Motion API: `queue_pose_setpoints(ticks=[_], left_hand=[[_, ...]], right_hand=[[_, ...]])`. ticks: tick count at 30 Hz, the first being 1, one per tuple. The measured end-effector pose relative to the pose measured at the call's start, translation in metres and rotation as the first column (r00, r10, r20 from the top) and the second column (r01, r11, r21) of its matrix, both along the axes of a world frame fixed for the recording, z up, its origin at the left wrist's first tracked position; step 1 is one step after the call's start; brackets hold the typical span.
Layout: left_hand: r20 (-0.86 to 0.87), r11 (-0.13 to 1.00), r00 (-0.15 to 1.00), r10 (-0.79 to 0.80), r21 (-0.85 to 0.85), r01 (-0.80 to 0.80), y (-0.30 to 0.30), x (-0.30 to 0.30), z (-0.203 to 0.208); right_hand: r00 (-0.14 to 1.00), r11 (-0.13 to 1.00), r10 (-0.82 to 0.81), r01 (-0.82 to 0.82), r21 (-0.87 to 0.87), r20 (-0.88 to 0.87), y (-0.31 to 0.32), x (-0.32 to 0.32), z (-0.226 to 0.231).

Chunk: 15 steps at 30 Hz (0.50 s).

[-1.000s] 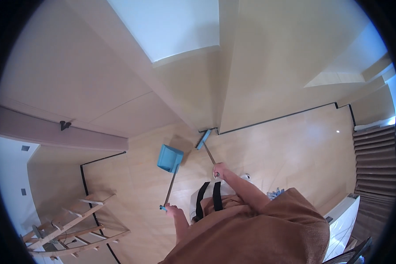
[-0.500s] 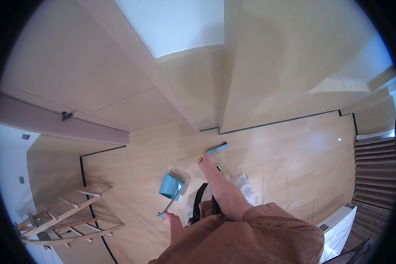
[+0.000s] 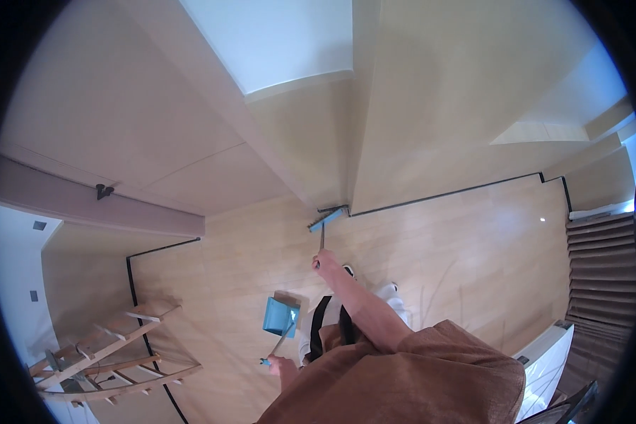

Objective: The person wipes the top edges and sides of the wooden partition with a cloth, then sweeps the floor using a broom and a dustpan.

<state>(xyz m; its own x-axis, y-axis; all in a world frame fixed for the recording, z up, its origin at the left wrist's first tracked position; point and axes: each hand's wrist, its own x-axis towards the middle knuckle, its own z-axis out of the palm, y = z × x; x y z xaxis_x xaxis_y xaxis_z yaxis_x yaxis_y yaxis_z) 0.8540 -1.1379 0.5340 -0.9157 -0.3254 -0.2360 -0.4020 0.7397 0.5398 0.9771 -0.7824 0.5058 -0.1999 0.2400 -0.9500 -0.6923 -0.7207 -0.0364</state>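
Note:
My right hand [image 3: 323,260] is closed round the handle of a broom, its arm stretched out ahead of me. The broom's blue head [image 3: 328,220] lies at the foot of the wall, by a dark-edged corner. Lower and to the left, my left hand [image 3: 283,367] grips the long handle of a blue dustpan [image 3: 280,316]. The pan hangs or rests just above the floor to the left of my legs; whether it touches, I cannot tell. Broom and dustpan are apart.
Pale wood floor [image 3: 445,247] runs to beige walls with a dark skirting strip [image 3: 445,196]. A wooden rack [image 3: 113,353] stands at the left. Brown curtains [image 3: 601,283] hang at the right, near a white panel-like object [image 3: 555,367].
The broom head has swung left and away from me to the wall corner, and more of its handle shows. The dustpan has shifted slightly right and nearer.

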Motion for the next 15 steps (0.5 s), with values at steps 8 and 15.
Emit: queue_pose_setpoints(ticks=[8, 15], left_hand=[[-0.027, 0.969, 0.996, 0.086, 0.236, -0.077, -0.012, -0.007, 0.015], [0.017, 0.946, 0.995, 0.095, 0.309, -0.095, -0.030, -0.042, -0.008]], right_hand=[[0.912, 0.934, -0.358, 0.352, -0.066, -0.201, 0.006, 0.033, -0.069], [0.868, 0.894, -0.443, 0.446, -0.040, -0.226, 0.001, -0.023, -0.067]])
